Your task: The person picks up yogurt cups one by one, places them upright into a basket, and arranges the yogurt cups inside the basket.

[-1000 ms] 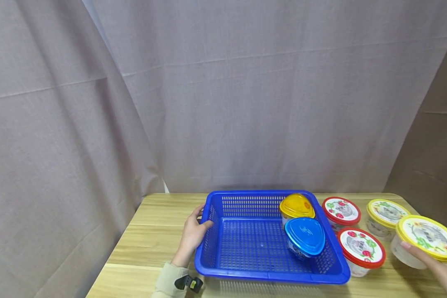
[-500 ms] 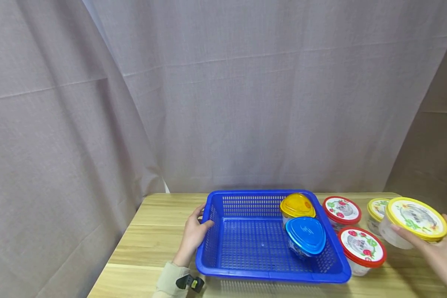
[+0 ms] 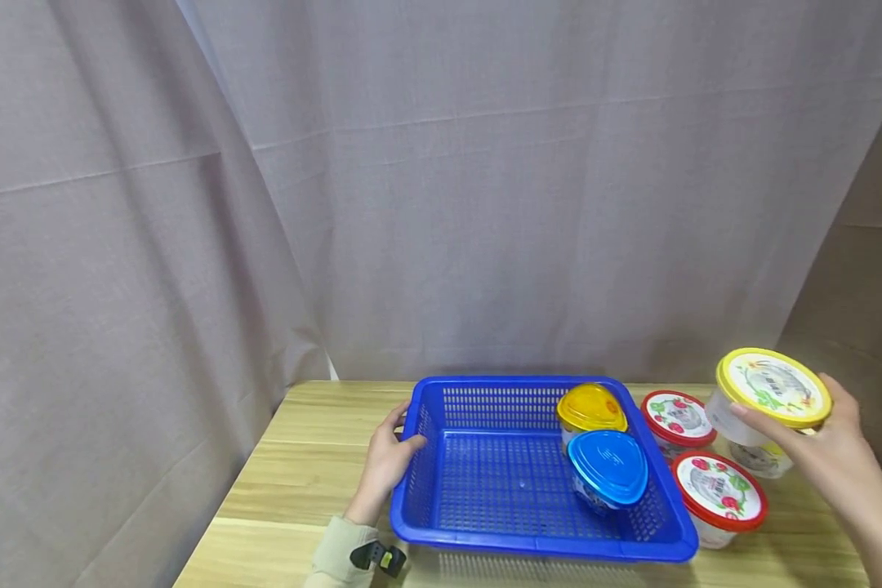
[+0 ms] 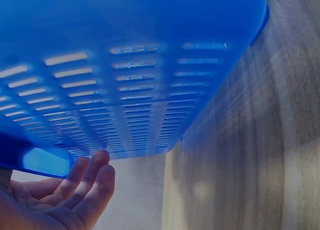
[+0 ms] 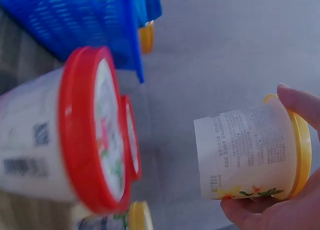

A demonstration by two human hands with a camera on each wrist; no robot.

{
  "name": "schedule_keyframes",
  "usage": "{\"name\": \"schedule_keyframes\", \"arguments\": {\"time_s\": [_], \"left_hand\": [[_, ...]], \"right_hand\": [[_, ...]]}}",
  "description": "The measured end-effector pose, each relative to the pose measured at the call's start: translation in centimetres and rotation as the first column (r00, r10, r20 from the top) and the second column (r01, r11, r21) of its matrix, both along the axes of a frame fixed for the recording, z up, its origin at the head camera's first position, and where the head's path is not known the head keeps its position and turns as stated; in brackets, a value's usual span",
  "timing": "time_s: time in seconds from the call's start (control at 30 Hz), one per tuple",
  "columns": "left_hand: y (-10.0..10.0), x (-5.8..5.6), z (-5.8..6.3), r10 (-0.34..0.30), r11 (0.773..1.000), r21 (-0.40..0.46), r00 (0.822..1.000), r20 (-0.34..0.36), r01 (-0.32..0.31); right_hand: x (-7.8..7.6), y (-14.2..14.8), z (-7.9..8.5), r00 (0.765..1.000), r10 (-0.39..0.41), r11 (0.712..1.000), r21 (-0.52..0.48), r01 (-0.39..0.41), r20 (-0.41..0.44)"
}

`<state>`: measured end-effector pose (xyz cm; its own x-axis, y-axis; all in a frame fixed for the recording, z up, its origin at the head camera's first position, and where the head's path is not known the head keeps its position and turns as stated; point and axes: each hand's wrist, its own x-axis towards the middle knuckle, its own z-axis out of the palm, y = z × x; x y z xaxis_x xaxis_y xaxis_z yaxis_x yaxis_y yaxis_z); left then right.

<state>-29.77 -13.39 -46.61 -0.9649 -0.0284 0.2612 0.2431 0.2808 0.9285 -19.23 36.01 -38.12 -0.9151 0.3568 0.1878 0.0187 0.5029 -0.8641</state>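
My left hand (image 3: 388,461) grips the left rim of a blue plastic basket (image 3: 485,482), thumb inside and fingers outside; the left wrist view shows the fingers against the basket's slotted wall (image 4: 150,19). Held up at the right, a white tub with a yellow lid (image 3: 775,388) is in my right hand (image 3: 826,441), thumb and fingers around its lid end in the right wrist view. That tub hangs above a second yellow-lidded tub (image 3: 768,463), partly hiding it. Inside the basket's right side stand a yellow-lidded bowl (image 3: 592,408) and a blue-lidded bowl (image 3: 608,469).
Two red-lidded tubs stand just right of the basket, a rear tub (image 3: 679,416) and a front tub (image 3: 719,490). Beneath everything is a wooden table (image 3: 301,457). A grey curtain (image 3: 485,245) hangs behind it.
The right hand has lifted the yellow-lidded tub and carried it leftward and up, from the table's right side to over the other yellow-lidded tub. The left hand stays on the basket.
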Motion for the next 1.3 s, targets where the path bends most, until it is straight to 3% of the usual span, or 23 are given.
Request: {"name": "schedule_keyframes", "arguments": {"time_s": [0.43, 0.73, 0.97, 1.3], "left_hand": [[-0.3, 0.3, -0.1, -0.028, 0.999, 0.046, 1.000, -0.007, 0.029], [-0.5, 0.1, -0.4, -0.011, 1.000, 0.016, 1.000, -0.012, 0.012], [-0.1, -0.1, -0.3, -0.014, 1.000, 0.006, 1.000, 0.002, 0.014], [-0.2, -0.1, -0.1, -0.010, 1.000, 0.003, 1.000, 0.003, 0.010]], "right_hand": [[-2.0, -4.6, 2.9, 0.992, 0.115, 0.993, -0.031, -0.117, -0.046], [-3.0, -9.0, 4.2, 0.985, 0.164, 0.987, 0.009, -0.163, -0.053], [-4.1, -12.1, 5.2, 0.976, 0.208, 0.977, -0.029, -0.210, -0.062], [-4.9, -16.2, 5.5, 0.945, 0.299, 0.939, -0.137, -0.316, -0.131]]}}
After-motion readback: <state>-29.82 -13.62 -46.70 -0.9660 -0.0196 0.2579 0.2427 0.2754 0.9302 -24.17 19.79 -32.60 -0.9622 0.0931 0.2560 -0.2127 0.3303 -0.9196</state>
